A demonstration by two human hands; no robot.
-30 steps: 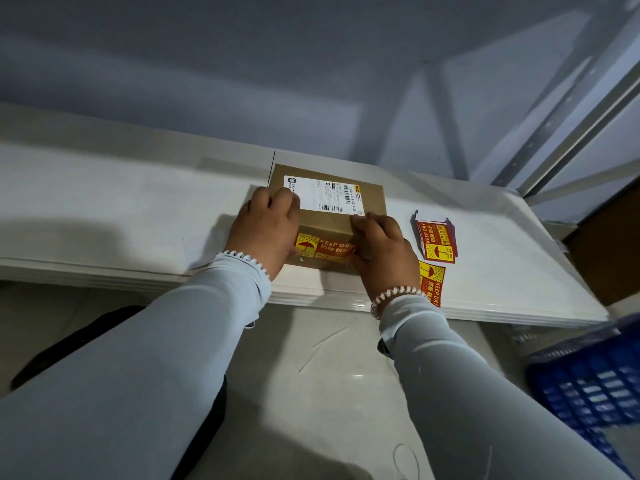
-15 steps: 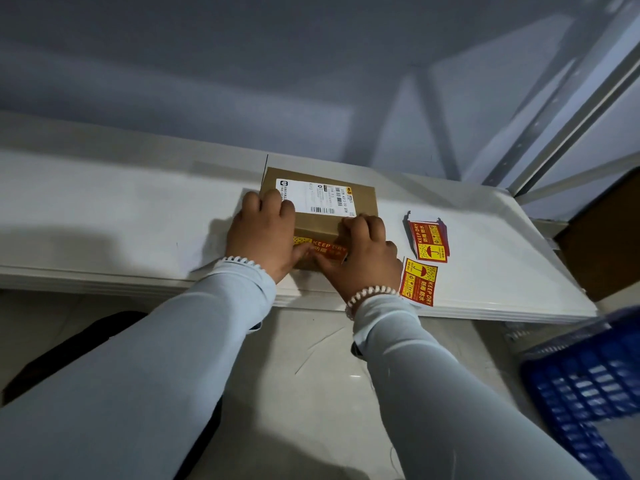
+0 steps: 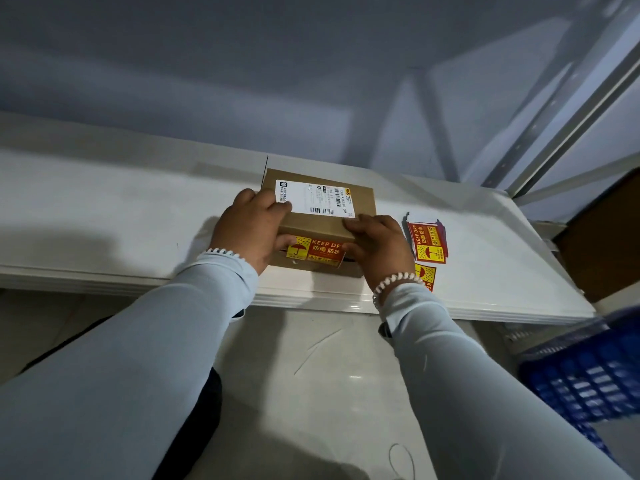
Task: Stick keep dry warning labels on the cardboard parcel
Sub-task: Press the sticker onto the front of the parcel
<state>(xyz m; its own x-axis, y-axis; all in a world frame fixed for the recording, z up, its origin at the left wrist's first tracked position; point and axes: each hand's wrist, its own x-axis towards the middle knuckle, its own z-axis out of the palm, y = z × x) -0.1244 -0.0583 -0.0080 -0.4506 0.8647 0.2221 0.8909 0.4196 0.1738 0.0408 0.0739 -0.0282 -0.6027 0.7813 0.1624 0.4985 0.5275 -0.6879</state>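
While our left hand (image 3: pixel 254 233) grips the left end of the cardboard parcel (image 3: pixel 322 220) on the white table (image 3: pixel 138 216), fingers curled over its top edge and thumb on the front, the keep-dry label (image 3: pixel 313 252) now shows plainly across the near face. Half a second ago our right hand (image 3: pixel 375 245) covered most of it; that hand has slid back to the parcel's right end, fingers curled over the top corner, thumb by the label's end. We judge this label stuck down. Spare labels (image 3: pixel 427 242) wait just beside the parcel on the right, near a blue crate (image 3: pixel 585 372).
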